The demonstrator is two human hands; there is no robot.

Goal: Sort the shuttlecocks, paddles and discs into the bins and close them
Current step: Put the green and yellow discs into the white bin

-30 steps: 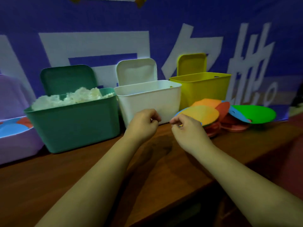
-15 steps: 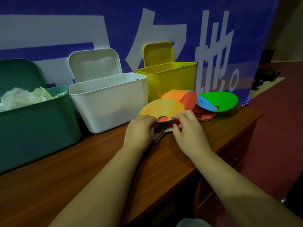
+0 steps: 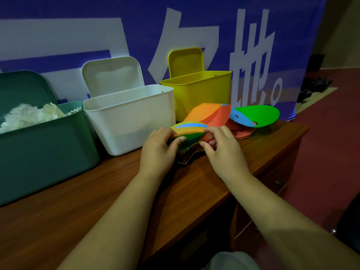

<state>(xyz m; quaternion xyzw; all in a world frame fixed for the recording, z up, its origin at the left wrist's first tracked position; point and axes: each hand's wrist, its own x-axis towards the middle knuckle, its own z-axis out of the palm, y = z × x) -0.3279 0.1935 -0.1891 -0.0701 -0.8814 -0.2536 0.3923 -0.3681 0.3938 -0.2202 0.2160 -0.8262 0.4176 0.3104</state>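
**Both hands gather a stack of coloured discs beside the bins**

The fingers [image 3: 176, 140] of the left hand [image 3: 157, 151] curl over the near edge of a small bundle of flexible discs [image 3: 190, 129], thumb on top and the rest underneath, pinching it closed; the right hand [image 3: 224, 151] meets the same bundle from the other side, its fingers [image 3: 211, 131] bent over the far edge, so the thin sheets bow upward between the two grips; the two-handed hold looks meant to keep the floppy layers together as one lift rather than letting them slide apart. Yellow, blue, green and orange layers show at the bundle's edge; how many sheets are held I cannot tell. Both wrists sit low, just above the wooden counter [image 3: 97, 191], forearms reaching forward and converging, palms turned inward toward each other.

Just beyond the hands lies the remaining pile: an orange disc [image 3: 202, 112], a red disc [image 3: 218, 117], a blue disc [image 3: 240, 118] and a green disc [image 3: 257, 114], overlapping loosely near the counter's right end; something dark lies under the held bundle, too shadowed to name. Behind the pile stands the yellow bin [image 3: 198, 92], lid up, closest to the discs and probably their destination; the white bin [image 3: 132, 117] beside it is open too, its inside mostly hidden; the green bin [image 3: 44, 149] at the left, lid raised, already holds white shuttlecocks [image 3: 29, 115]. No bin is closed yet.
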